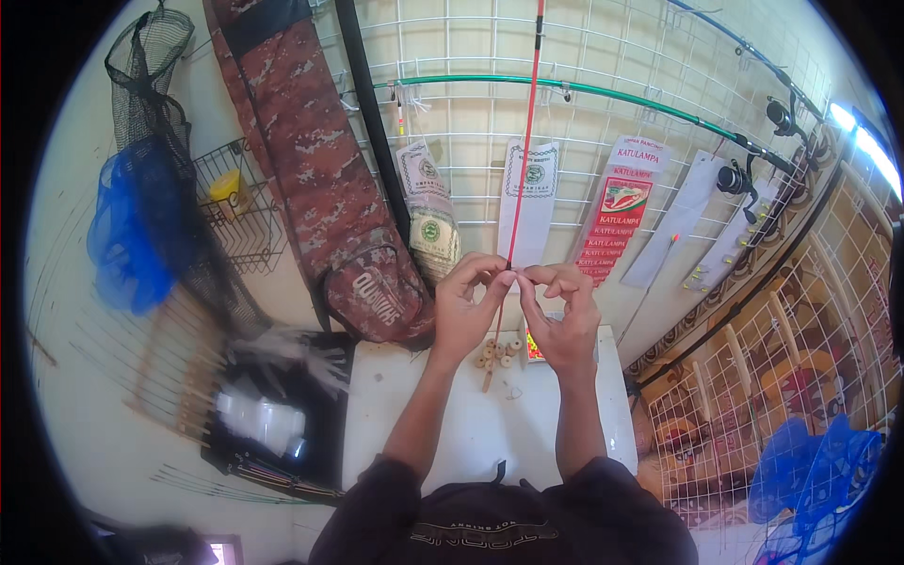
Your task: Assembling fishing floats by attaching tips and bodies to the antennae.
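Note:
A slim red fishing rod (525, 141) stands almost upright before me, leaning slightly right at its top. My left hand (468, 299) grips it between thumb and fingers at a short black band (509, 266). Close against the same spot, my right hand (565, 315) has thumb and index finger pinched together; whatever is between them is too small to make out. Below the hands, the rod's thin lower part runs down toward a cluster of small round wooden beads or corks (499, 352) on the white table (452, 424). Beside them sits an open box of bright small pieces (534, 348).
A white wire grid (471, 52) behind holds a green rod (621, 89), reels (734, 179) and hanging packets (617, 212). A camouflage rod bag (320, 160) leans at left, near a wire basket (235, 193). More grid racks (744, 405) stand at right.

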`<state>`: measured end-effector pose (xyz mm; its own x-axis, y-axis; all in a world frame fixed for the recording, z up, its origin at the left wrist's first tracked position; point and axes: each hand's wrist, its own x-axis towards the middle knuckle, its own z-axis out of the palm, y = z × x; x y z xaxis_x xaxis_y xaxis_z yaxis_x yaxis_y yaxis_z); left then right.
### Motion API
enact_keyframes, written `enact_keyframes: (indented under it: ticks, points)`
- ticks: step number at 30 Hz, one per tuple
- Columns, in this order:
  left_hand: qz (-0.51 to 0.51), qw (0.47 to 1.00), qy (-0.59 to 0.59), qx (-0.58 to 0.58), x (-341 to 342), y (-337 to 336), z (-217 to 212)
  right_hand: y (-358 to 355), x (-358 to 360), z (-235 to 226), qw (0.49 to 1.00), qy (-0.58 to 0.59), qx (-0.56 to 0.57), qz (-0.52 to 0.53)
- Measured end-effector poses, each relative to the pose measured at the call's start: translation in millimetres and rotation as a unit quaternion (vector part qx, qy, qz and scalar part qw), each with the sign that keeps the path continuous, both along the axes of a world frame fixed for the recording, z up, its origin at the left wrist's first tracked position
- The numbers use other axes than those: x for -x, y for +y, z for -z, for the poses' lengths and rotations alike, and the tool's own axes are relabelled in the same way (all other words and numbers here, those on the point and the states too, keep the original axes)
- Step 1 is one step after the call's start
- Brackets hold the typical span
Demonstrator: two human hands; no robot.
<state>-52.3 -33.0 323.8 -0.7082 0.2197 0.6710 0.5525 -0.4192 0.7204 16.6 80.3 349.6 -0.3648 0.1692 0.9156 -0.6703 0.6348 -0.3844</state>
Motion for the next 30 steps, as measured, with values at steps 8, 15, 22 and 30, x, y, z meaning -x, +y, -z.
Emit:
enact_keyframes:
  ticks: [8, 15, 22, 30]
  points:
    - [0.013, 1.000, 0.005, -0.016, 1, 2, 2, -1, 1, 3, 1.000, -0.012, -0.005, 0.008]
    - [-0.082, 0.991, 0.075, 0.073, 1, -3, -6, 4, 1, 6, 1.000, -0.014, -0.002, -0.006]
    - [-0.009, 1.000, -0.009, -0.005, -2, 1, -2, -3, -4, -4, 0.997, -0.022, -0.009, 0.067]
    - [0.009, 0.999, -0.031, -0.018, -3, 4, 0, -1, 0, 4, 0.992, 0.039, -0.062, 0.107]
